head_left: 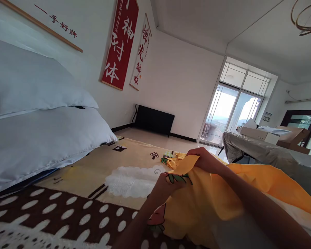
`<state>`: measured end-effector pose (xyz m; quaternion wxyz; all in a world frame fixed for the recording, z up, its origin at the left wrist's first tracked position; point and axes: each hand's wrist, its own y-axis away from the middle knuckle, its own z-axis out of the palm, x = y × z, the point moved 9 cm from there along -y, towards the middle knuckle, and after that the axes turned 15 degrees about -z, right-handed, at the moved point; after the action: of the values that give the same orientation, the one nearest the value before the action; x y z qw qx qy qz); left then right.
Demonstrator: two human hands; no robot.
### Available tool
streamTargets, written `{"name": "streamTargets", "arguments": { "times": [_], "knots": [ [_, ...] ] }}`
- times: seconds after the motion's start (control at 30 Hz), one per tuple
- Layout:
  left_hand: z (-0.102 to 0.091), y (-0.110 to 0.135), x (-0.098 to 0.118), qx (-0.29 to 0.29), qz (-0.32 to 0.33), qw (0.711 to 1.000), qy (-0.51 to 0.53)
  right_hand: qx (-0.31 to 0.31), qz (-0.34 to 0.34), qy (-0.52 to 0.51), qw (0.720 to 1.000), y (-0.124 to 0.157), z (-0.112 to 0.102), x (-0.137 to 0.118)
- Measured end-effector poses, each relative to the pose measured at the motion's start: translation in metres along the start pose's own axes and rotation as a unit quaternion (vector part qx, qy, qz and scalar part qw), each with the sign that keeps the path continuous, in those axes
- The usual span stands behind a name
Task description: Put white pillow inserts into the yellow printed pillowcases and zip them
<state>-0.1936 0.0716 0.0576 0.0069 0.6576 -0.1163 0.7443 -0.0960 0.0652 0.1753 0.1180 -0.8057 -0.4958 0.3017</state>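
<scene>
A yellow printed bedding cover [204,197] lies bunched over the right side of the bed, with green leaves and a red fruit on it. My left hand [167,188] is closed on its edge, near the leaf print. Slightly farther away and to the right, my right hand [203,159] pinches another part of the same edge. A fold of cloth stretches between the two hands. Beneath it is a beige and brown patterned blanket [134,148] with white ovals and a white cloud shape. The cover's far folds are partly hidden by my right forearm.
Two white pillows [49,138] are stacked on the left. Beyond the bed, a black folded piece of furniture [154,119] stands by the wall. Plastic sheeting [243,145] and open boxes [259,133] are at the right, near a glass door [224,110].
</scene>
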Motion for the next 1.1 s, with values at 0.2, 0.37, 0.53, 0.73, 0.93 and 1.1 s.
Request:
{"name": "streamTargets", "arguments": {
  "times": [0.2, 0.37, 0.53, 0.73, 0.93, 1.1],
  "knots": [
    [-0.036, 0.021, 0.043, 0.115, 0.188, 0.972, -0.079, -0.037, -0.009, 0.083, 0.996, 0.004, 0.002, -0.007],
    [-0.015, 0.047, 0.062, 0.154, 0.313, 0.921, -0.172, -0.002, -0.077, 0.09, 0.993, -0.002, 0.012, -0.035],
    [0.009, 0.019, 0.027, 0.015, 0.16, 0.975, -0.155, 0.105, -0.031, 0.018, 0.994, 0.0, 0.0, -0.027],
    [0.01, 0.008, 0.017, -0.098, 0.086, 0.97, -0.206, -0.056, -0.006, 0.013, 0.998, 0.001, 0.021, -0.018],
    [-0.019, 0.032, 0.056, 0.055, 0.177, 0.976, -0.116, -0.007, -0.037, 0.056, 0.998, -0.004, 0.023, -0.026],
    [-0.029, 0.032, 0.037, 0.124, 0.066, 0.99, -0.005, 0.028, -0.009, 0.085, 0.996, -0.005, 0.026, -0.027]
  ]
}}
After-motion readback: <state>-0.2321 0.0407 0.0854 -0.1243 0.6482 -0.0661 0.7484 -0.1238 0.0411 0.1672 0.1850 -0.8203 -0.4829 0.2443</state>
